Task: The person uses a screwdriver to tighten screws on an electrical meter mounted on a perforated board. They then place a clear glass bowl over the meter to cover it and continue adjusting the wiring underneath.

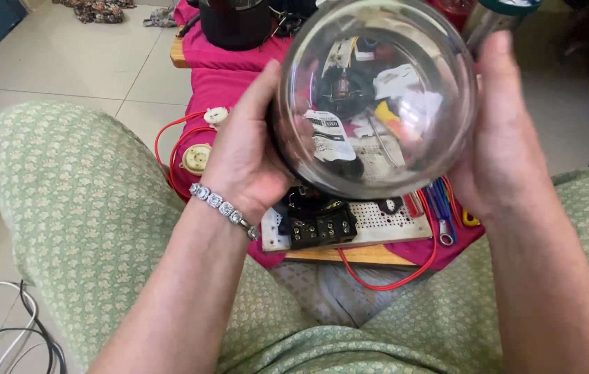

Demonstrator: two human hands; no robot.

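A clear glass bowl [377, 104] is held up in front of me, its rounded bottom turned toward the camera. My left hand [246, 149] grips its left edge, thumb along the rim; a silver bracelet circles that wrist. My right hand [502, 131] clasps the right edge. Through the glass I see blurred parts and papers on the board below.
A low wooden board with a pink cloth [218, 90] lies on the tiled floor. On it are a white perforated board [384, 221] with a black part, red wire [384, 280], two cream sockets [196, 158] and small tools [443, 208]. A black container [235, 24] stands behind. Cables [10, 332] lie at the lower left.
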